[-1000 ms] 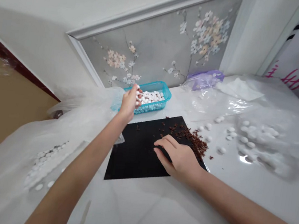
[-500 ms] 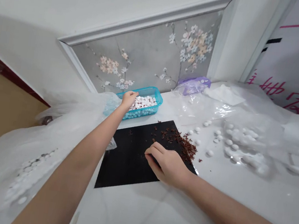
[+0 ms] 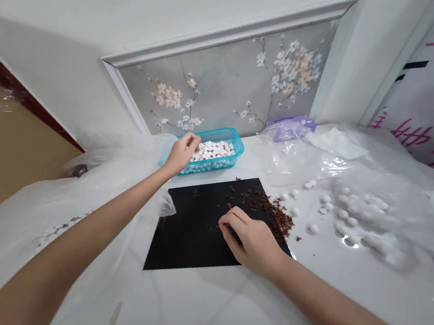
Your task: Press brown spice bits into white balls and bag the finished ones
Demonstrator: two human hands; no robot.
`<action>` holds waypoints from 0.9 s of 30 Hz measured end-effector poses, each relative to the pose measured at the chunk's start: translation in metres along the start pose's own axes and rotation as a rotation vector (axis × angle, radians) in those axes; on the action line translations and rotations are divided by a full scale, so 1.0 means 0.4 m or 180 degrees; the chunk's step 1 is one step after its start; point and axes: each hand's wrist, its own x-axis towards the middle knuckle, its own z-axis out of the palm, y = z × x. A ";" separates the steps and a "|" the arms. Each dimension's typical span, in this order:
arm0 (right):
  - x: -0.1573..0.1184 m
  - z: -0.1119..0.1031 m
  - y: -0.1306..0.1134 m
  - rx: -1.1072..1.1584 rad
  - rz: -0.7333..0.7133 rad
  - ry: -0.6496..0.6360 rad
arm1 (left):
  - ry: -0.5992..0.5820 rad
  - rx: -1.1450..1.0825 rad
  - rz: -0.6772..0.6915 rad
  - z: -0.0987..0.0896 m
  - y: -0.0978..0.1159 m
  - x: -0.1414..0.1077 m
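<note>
My left hand (image 3: 183, 153) hovers over the left end of a blue plastic basket (image 3: 239, 145), its fingers curled together; whatever they may hold is hidden. Inside the basket lie many small white balls (image 3: 214, 150), some with dark reddish spots. Above the middle of a black mat (image 3: 186, 241), my right hand (image 3: 251, 236) has thumb and fingertips pinched, and I cannot make out anything between them. A heap of small reddish-brown pieces (image 3: 279, 218) covers the mat's right edge, with some scattered toward its upper part.
Loose white balls (image 3: 313, 228) lie on the white table (image 3: 190, 308) to the right, near a clear bag of more balls (image 3: 358, 208). A purple bag (image 3: 291, 127) rests by the wall. Thin plastic sheeting (image 3: 108, 169) spreads over the left side, partly onto the mat.
My left hand has lifted slightly and shifted a little left relative to the basket, its wrist more raised. My right hand stays pinched over the mat. The whole view has shifted slightly.
</note>
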 end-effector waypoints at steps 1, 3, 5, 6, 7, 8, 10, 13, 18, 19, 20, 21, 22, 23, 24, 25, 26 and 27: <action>0.000 0.001 0.000 0.0001 -0.0015 -0.0008 | -0.0201 0.0149 0.0072 -0.015 -0.013 -0.035; -0.001 0.002 -0.001 0.0012 -0.0054 -0.0033 | -0.0512 0.0467 0.0100 -0.047 -0.051 -0.096; -0.003 0.004 0.000 0.0033 -0.0091 -0.0049 | -0.0664 0.0748 0.0035 -0.075 -0.098 -0.135; -0.004 0.005 0.000 0.0046 -0.0104 -0.0047 | -0.0688 0.0864 -0.0022 -0.086 -0.122 -0.145; -0.006 0.006 0.000 0.0058 -0.0119 -0.0037 | -0.0694 0.0955 -0.0086 -0.094 -0.144 -0.148; -0.007 0.007 0.000 0.0064 -0.0123 -0.0020 | -0.0689 0.1018 -0.0148 -0.099 -0.165 -0.147; -0.008 0.009 -0.002 0.0057 -0.0110 0.0007 | -0.0698 0.1046 -0.0227 -0.101 -0.195 -0.136; 0.001 0.001 0.003 -0.0064 -0.0066 -0.0048 | -0.0708 0.0908 -0.0217 -0.091 -0.203 -0.120; 0.041 -0.075 0.072 -0.0659 0.0627 -0.0472 | -0.0427 0.0374 -0.0076 -0.041 -0.100 -0.184; 0.048 -0.096 0.094 -0.0766 0.0916 -0.0597 | -0.0345 0.0221 -0.0041 -0.025 -0.066 -0.217; 0.053 -0.116 0.116 -0.0888 0.1167 -0.0742 | -0.0260 -0.0031 -0.0033 -0.007 -0.031 -0.256; 0.056 -0.132 0.137 -0.1016 0.1363 -0.0832 | -0.0264 -0.0647 -0.0120 0.012 0.003 -0.297; 0.057 -0.145 0.155 -0.1098 0.1472 -0.0926 | -0.0280 -0.1131 -0.0245 0.031 0.036 -0.338; 0.056 -0.152 0.169 -0.1146 0.1542 -0.1051 | -0.0370 -0.1454 -0.0356 0.048 0.064 -0.377; 0.054 -0.155 0.178 -0.1167 0.1562 -0.1154 | -0.0459 -0.1709 -0.0505 0.065 0.086 -0.412; 0.052 -0.155 0.184 -0.1165 0.1549 -0.1239 | -0.0485 -0.1932 -0.0655 0.078 0.103 -0.441; 0.050 -0.152 0.186 -0.1150 0.1520 -0.1295 | -0.0558 -0.2134 -0.0804 0.090 0.113 -0.463; 0.048 -0.149 0.186 -0.1128 0.1485 -0.1310 | -0.0594 -0.2304 -0.0966 0.098 0.117 -0.479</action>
